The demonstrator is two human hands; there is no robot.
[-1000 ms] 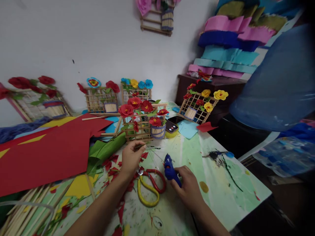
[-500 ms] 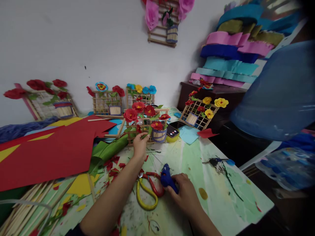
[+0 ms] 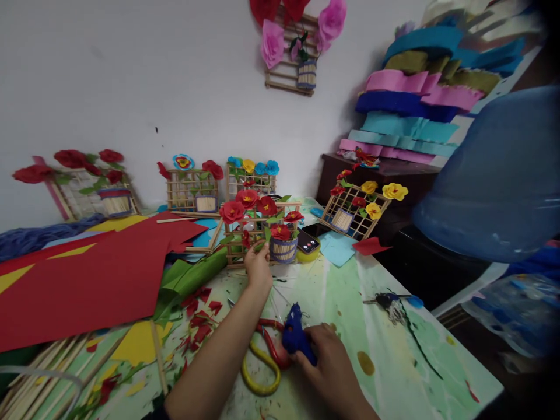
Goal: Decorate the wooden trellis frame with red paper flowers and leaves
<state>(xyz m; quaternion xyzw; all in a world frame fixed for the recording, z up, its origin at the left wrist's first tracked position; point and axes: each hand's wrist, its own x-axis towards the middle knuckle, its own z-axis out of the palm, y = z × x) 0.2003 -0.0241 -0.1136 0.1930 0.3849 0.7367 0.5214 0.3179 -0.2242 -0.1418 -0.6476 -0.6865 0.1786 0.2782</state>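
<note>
My left hand reaches forward to a small wooden lattice frame set with red paper flowers and a little stick basket. Its fingers pinch a green leaf at the frame's front. My right hand rests on the table, wrapped round a blue glue gun whose nozzle points away from me. Scissors with one red and one yellow handle lie between my two arms.
Red and yellow paper sheets and a green paper roll cover the left. More flower frames lean on the wall. A phone, keys, wooden sticks and a blue water jug surround the work spot.
My left hand has moved from the table near the scissors forward to the flower frame. My right hand stays on the glue gun. The view has tilted up a little.
</note>
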